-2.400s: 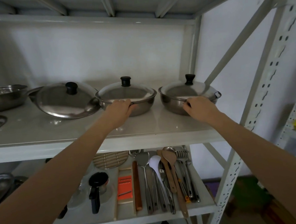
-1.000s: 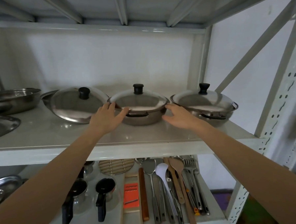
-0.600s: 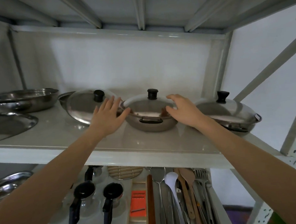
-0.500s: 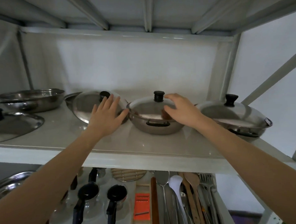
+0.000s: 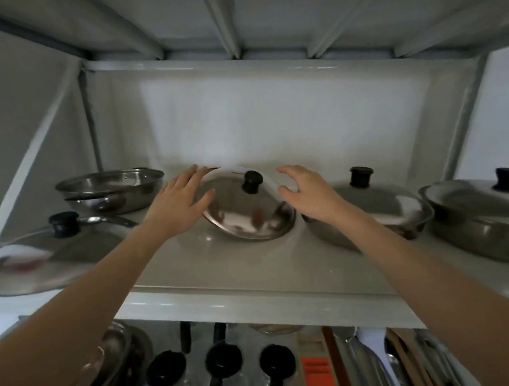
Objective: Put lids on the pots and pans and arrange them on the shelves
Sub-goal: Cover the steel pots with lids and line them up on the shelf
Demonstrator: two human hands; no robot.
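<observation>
While my spread left hand (image 5: 179, 207) and half-curled, empty right hand (image 5: 306, 194) flank it, the tilted lidded pan (image 5: 248, 215) sits directly between them, equally near.

orange slicer (image 5: 317, 377) beside wooden utensils (image 5: 403, 359)

The pan under the tilted lid (image 5: 248, 213) is hidden. The rightmost pan (image 5: 482, 225) is cut off by the edge. The utensils (image 5: 403, 362) on the lower shelf are blurred and cropped. Contact between the left hand (image 5: 178, 205) and the lid cannot be told.
</observation>
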